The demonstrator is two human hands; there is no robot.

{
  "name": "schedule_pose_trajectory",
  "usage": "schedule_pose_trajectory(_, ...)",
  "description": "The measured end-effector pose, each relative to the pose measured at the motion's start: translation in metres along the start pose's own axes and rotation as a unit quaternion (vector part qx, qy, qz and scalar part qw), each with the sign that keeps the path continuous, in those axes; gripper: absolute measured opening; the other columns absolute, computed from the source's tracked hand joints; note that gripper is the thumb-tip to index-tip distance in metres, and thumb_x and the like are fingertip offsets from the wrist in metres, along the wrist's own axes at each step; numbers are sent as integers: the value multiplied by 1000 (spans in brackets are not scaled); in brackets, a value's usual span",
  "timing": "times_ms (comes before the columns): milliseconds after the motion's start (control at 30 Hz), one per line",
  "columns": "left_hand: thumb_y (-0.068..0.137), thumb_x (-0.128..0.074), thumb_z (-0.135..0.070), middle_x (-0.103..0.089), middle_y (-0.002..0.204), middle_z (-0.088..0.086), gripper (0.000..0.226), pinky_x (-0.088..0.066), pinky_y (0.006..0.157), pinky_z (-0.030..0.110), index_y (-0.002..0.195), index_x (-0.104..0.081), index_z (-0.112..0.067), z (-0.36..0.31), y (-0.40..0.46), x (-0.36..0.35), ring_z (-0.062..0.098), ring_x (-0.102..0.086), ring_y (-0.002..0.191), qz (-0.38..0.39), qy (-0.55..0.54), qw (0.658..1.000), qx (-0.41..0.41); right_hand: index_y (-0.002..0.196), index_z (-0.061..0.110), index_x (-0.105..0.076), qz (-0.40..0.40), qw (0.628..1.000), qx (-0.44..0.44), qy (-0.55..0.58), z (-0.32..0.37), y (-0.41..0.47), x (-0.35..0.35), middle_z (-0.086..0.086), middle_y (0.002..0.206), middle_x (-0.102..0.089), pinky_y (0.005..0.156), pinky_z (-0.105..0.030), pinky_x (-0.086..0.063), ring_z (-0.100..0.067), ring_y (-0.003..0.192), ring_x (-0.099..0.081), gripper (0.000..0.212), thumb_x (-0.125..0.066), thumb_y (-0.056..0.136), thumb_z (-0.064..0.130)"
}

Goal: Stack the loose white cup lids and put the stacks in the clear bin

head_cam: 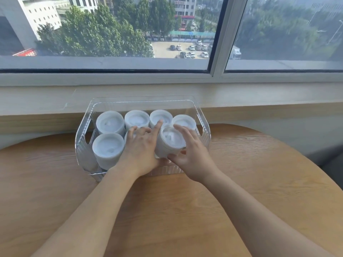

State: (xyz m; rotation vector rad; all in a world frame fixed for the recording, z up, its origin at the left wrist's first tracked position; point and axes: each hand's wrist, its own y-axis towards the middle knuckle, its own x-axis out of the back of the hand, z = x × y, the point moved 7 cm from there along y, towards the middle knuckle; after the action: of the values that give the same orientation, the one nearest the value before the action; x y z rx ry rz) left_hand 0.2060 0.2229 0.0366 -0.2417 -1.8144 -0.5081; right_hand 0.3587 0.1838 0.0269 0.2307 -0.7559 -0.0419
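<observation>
Seven stacks of white cup lids (110, 121) stand in the clear bin (82, 145) at the worktop's far edge; the front right stack (170, 141) tilts.

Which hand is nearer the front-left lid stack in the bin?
Left. The left hand lies just right of the front-left lid stack; the right hand is farther right, holding another stack.

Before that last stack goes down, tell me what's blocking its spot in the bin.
The stack held by the right hand sits tilted at the clear bin's front right. The left hand and neighbouring stacks crowd it; whether the floor beneath is free is hidden.
</observation>
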Motion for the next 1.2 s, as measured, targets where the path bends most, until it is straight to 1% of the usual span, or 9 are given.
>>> schedule_pose_trajectory(167,74,-80,-69,-45,157,1,127,-10,125,41,167,-6,-25,11,-2,-2,18,-26,153,-11,15,1000,-16,160,37,-31,20,998,-6,-51,1,1,-8,16,159,-37,106,-38,-47,-7,104,-58,82,-76,92,28)
schedule_pose_trajectory(333,77,-76,-71,-37,165,0,118,-13,126,42,166,-14,-24,21,-11,3,20,-22,157,-26,9,999,-25,157,32,-38,38,996,-12,-83,2,2,-16,14,160,-37,109,-37,-44,-19,133,-55,75,-76,93,37)
schedule_pose_trajectory(500,86,-36,-85,-27,171,-4,102,-5,126,35,166,-21,-23,21,-24,7,16,-15,160,-32,7,999,-35,157,31,-40,33,996,-8,-79,4,-1,-10,14,160,-37,111,-36,-44,-15,136,-51,74,-74,92,44)
schedule_pose_trajectory(600,93,-18,-78,-24,171,-8,91,-1,125,32,166,-24,-25,20,-27,5,13,-13,160,-38,-5,999,-36,152,36,-47,18,997,-3,-70,6,-4,-5,12,161,-37,113,-34,-42,-11,139,-48,67,-70,93,57)
schedule_pose_trajectory(667,97,-18,-72,-30,170,-6,84,-4,125,34,164,-30,-24,18,-29,3,15,-18,159,-49,-3,998,-40,147,38,-54,18,998,-7,-62,5,-4,-4,9,162,-37,114,-34,-41,-11,139,-49,55,-66,96,56)
schedule_pose_trajectory(800,99,-15,-67,-31,169,-7,80,-5,126,38,164,-32,-24,18,-31,-3,14,-18,158,-44,10,998,-38,122,31,-76,-25,999,-9,-32,1,-3,2,8,155,-47,104,-35,-47,-12,114,-65,24,-65,102,40)
schedule_pose_trajectory(900,98,-13,-67,-28,170,-9,81,-4,126,38,165,-29,-24,17,-31,-7,13,-16,159,-33,8,999,-33,113,27,-80,-52,998,-2,-34,0,-1,4,6,150,-54,97,-26,-44,-14,119,-65,19,-66,102,35)
schedule_pose_trajectory(1067,100,-21,-64,-40,165,-3,78,-7,124,39,161,-39,-19,19,-30,-7,18,-28,156,-39,45,998,-32,118,25,-78,-27,999,4,-40,3,2,1,5,154,-50,106,-28,-44,-12,133,-56,23,-64,104,35)
schedule_pose_trajectory(1200,100,-27,-63,-40,165,0,77,-8,124,40,162,-37,-17,17,-34,-3,20,-30,156,-42,53,997,-36,138,31,-64,-19,998,4,-55,8,1,0,8,160,-40,106,-24,-37,-7,141,-44,36,-63,103,39)
